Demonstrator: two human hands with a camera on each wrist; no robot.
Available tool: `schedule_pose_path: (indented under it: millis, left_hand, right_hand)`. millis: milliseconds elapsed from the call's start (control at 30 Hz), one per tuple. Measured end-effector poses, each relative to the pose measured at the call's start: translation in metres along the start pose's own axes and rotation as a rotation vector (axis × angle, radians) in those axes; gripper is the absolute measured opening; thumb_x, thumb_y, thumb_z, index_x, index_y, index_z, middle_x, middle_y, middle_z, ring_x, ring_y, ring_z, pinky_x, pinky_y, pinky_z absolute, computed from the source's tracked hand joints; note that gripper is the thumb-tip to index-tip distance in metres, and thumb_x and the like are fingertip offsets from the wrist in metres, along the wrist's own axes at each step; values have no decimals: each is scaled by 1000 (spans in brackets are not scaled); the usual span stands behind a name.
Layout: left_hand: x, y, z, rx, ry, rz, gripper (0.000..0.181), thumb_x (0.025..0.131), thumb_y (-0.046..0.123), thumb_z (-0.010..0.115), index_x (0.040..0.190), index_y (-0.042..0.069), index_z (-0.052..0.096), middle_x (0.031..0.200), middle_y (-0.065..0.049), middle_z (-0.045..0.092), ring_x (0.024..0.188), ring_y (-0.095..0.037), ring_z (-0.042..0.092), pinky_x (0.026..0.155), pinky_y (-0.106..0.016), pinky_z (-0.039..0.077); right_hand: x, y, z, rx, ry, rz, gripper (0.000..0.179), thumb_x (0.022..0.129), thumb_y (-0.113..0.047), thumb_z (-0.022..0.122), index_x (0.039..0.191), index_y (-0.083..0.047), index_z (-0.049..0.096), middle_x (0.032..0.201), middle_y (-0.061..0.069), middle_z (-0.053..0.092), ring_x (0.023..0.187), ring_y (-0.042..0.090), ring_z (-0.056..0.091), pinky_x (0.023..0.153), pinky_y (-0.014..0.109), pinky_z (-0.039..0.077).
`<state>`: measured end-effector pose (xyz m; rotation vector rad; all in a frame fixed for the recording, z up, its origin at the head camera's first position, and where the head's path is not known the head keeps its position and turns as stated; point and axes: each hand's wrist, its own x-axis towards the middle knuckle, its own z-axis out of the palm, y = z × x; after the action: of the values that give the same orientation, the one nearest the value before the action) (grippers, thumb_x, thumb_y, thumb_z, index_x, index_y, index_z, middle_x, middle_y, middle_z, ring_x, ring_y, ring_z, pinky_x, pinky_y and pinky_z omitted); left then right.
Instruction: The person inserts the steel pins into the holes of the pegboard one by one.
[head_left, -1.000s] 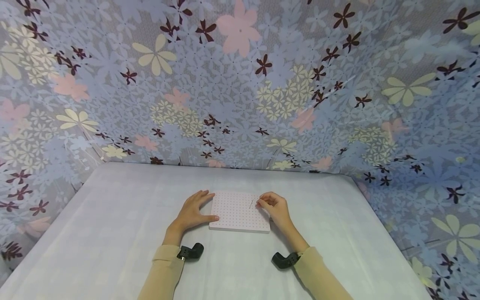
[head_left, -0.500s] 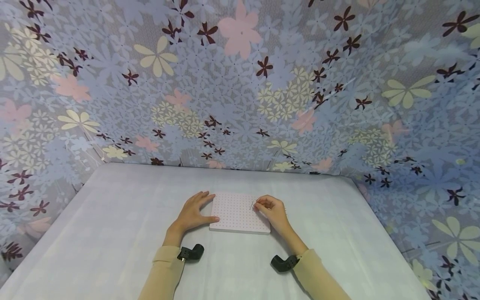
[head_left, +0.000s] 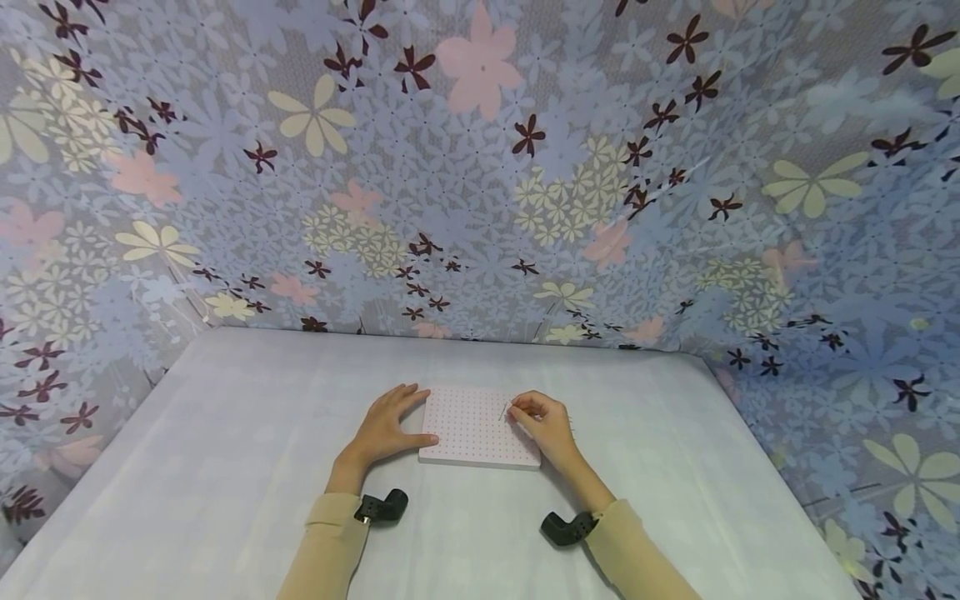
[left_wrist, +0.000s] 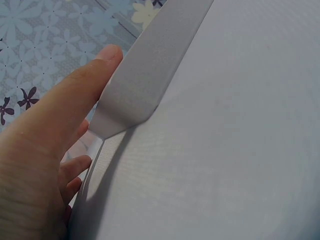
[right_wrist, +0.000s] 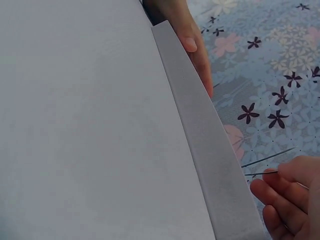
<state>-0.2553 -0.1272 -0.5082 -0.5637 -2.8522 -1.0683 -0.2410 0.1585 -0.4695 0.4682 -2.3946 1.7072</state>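
A white board [head_left: 472, 425] with a grid of small red dots lies flat on the table. My left hand [head_left: 384, 423] steadies its left side, thumb on the top near the front corner and fingers spread along the edge. My right hand [head_left: 547, 421] is over the board's right part, pinching a thin metal needle [right_wrist: 261, 173] between thumb and fingertips. The held needle's lower end reaches the board's top, though whether it is in a hole is hidden. Just beside it another needle [right_wrist: 270, 156] stands slanted from the board without being held.
Pale cloth covers the table [head_left: 247, 467]. Just right of my right hand, a few thin dark needle-like things [head_left: 572, 423] show, partly hidden by the hand. A flower-patterned curtain [head_left: 480, 208] hangs behind and at both sides.
My right hand has moved slightly left and down, bringing the pinched needle close to the standing one; over the last half second it barely moves. My left hand stays in place.
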Motion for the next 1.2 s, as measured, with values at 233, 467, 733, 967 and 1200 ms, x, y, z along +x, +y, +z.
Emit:
schedule_pose_path:
  millis: [233,467,733,967,1200]
  left_hand:
    - [0,0,0,-11,-7,-8,84,69,50,78,141,17,48,151,-14,39,143,-38,28,116,-59,21]
    - [0,2,-2,-13,-18,-12,85,69,49,78,141,16,47,151,-15,39,143,-39,28,116,-60,21]
    - [0,3,-2,-11,-14,-4,85,69,49,78,141,15,47,150,-15,39,142,-40,29,115,-61,21]
    - [1,3,-2,-13,-22,-13,85,69,49,78,141,15,47,151,-15,39,143,-39,28,116,-60,21]
    - [1,2,-1,-8,-26,-20,85,70,50,78,141,16,47,151,-14,38,143,-39,27,116,-60,20]
  right_hand:
    - [-1,-1,0,-45,-32,2,9,84,3,67,91,8,66,86,23,68,74,16,61,68,15,48]
    - [-1,-1,2,-74,-34,-10,10,84,3,67,91,9,66,87,21,68,74,8,56,69,15,48]
    - [-2,0,5,-145,-30,-39,9,84,3,66,91,8,66,86,18,69,74,7,55,68,17,49]
    - [-2,2,4,-145,-20,-60,8,83,5,66,90,9,66,85,19,69,74,11,57,68,16,50]
    - [-2,0,3,-123,-8,-50,9,83,5,66,91,9,66,87,20,69,76,12,59,69,15,50]
